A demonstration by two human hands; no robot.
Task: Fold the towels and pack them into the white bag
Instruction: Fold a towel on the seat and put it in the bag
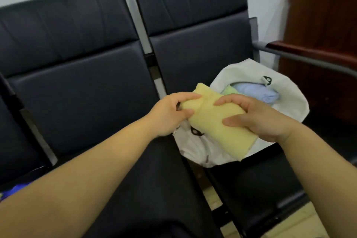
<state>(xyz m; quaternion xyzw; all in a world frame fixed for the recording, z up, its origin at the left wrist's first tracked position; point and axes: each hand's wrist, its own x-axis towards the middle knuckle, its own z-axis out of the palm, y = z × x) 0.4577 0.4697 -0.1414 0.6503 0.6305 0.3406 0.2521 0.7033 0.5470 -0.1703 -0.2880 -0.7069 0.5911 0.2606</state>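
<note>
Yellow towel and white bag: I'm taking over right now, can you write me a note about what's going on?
Hands: left hand and right hand both grip the folded yellow towel, held above the white bag.
Things: the bag lies open on the black chair seat.
Done: a blue towel and a green towel are inside.
Left: put the yellow towel in the bag.
</note>
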